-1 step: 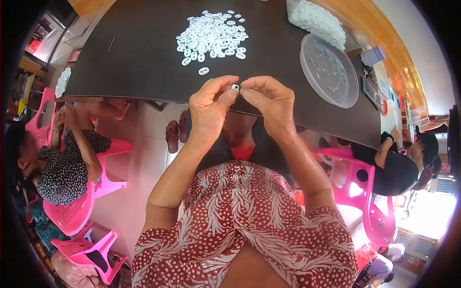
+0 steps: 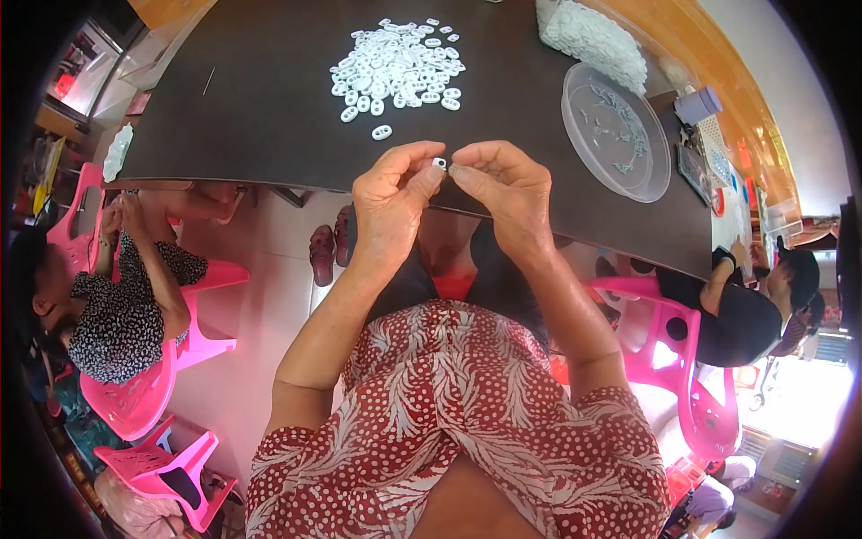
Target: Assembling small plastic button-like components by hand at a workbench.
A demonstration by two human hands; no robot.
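My left hand point(image 2: 391, 196) pinches a small white plastic piece with a dark hole point(image 2: 439, 163) between thumb and forefinger, just over the table's near edge. Right beside it, my right hand point(image 2: 512, 199) has thumb and forefinger pressed together, its fingertips almost touching the piece. Whatever those right fingertips hold is too small to make out. Beyond my hands one white oval piece with two holes point(image 2: 382, 133) lies alone on the dark table point(image 2: 260, 108). Farther back is a loose pile of the same white oval pieces point(image 2: 395, 67).
To the right sits a round clear plastic tray point(image 2: 575, 135) with small grey-blue bits inside. Behind it lies a clear bag of white pieces point(image 2: 593, 45). A thin needle-like stick point(image 2: 209, 82) rests at the left. People sit on pink chairs point(image 2: 135, 395) at both sides.
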